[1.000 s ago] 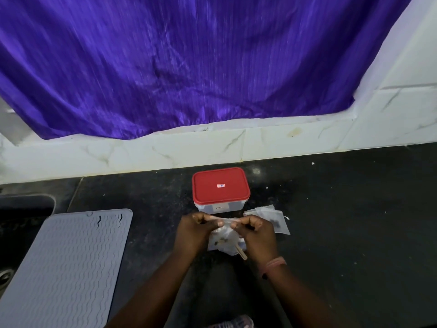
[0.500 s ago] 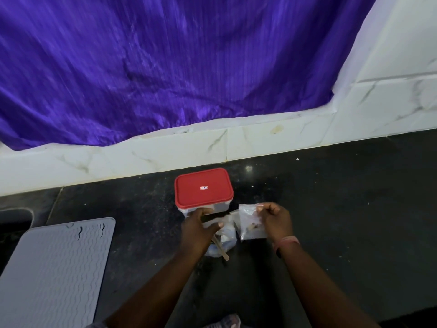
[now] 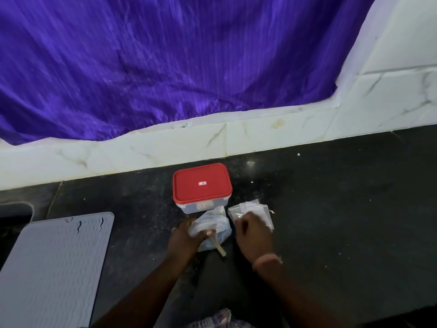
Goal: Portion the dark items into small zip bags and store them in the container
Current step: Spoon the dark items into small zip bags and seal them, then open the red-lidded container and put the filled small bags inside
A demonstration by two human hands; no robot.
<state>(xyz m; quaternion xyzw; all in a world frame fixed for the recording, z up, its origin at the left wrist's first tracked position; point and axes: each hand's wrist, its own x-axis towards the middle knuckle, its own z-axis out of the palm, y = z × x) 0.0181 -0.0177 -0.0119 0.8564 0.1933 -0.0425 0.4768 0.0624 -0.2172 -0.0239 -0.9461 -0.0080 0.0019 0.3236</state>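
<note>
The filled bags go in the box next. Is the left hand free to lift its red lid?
Probably not yet: the left hand grips the crumpled plastic bag with the wooden stick. The red lid itself lies uncovered just beyond.

Dim indoor light, motion blur throughout, wide-angle bending at edges

Home kitchen: black countertop [image 3: 331, 209], sink [image 3: 14, 211]

In front of me runs a black speckled counter [image 3: 331, 221]. Behind it stands a band of white marbled tiles [image 3: 165, 147], and above the tiles hangs a purple curtain [image 3: 165, 60]. Left on the counter lies a grey ribbed mat [image 3: 52, 268].
</note>
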